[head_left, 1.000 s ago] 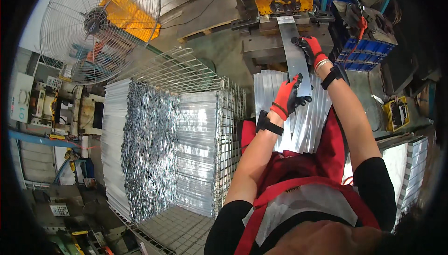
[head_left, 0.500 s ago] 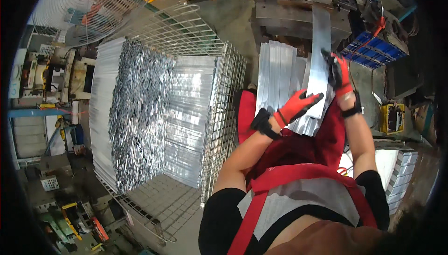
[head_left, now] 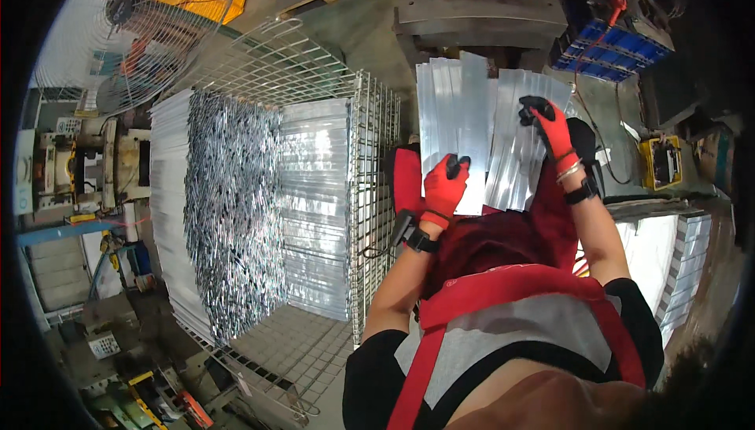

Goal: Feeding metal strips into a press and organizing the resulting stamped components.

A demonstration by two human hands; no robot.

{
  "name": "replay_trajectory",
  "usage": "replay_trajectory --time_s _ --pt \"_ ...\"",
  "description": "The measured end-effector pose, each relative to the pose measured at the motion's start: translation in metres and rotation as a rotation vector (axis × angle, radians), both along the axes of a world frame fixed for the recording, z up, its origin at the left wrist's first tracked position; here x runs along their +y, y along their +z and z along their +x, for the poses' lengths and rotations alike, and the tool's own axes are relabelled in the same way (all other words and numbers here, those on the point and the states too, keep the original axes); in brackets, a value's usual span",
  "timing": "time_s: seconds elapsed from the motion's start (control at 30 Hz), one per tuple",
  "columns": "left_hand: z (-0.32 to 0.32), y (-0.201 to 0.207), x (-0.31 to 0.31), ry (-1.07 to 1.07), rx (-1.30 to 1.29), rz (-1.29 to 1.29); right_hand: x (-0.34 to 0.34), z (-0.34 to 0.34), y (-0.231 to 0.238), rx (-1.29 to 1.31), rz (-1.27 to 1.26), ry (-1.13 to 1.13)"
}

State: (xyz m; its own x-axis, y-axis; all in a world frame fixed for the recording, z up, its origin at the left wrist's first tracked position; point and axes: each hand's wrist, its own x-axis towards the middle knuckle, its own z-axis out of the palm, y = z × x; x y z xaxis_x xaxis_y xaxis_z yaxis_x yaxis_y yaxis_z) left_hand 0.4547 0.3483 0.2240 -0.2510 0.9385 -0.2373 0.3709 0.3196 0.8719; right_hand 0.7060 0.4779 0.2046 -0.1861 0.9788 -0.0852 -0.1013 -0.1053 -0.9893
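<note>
My left hand point(head_left: 447, 186), in a red glove with black fingertips, is closed at the near end of a flat silvery metal strip point(head_left: 474, 107). This strip lies on the right side of the left pile of metal strips point(head_left: 437, 107), slightly askew. My right hand point(head_left: 550, 129), gloved alike, hovers over the upper part of the right pile of strips point(head_left: 513, 143). Its fingers are bent but apart, and no strip shows in them. Both piles sit side by side in front of my red apron point(head_left: 503, 249).
On the left stands a wire mesh cage point(head_left: 374, 115) packed with stacked metal strips point(head_left: 314, 194). A large fan point(head_left: 126, 5) is behind it. Heavy machinery point(head_left: 480, 17) stands ahead, with blue crates point(head_left: 609, 48) and a yellow bin point(head_left: 661, 162) to the right.
The strip that both hands were at on the right has moved left onto the left pile with my left hand. My right hand has come off it. The view has shifted slightly.
</note>
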Motion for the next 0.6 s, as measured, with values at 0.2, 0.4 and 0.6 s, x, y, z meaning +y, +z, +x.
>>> replay_trajectory --time_s 0.2,0.4,0.6 --pt "-0.011 -0.014 0.003 -0.169 0.744 0.052 0.058 -0.005 0.004 -1.155 0.383 -0.218" --pt "-0.003 0.017 0.004 -0.178 0.742 0.104 0.078 -0.020 -0.001 -1.487 0.359 -0.187" --pt "0.071 0.032 -0.003 -0.576 0.669 -0.036 0.065 -0.010 -0.015 -1.196 0.453 -0.324"
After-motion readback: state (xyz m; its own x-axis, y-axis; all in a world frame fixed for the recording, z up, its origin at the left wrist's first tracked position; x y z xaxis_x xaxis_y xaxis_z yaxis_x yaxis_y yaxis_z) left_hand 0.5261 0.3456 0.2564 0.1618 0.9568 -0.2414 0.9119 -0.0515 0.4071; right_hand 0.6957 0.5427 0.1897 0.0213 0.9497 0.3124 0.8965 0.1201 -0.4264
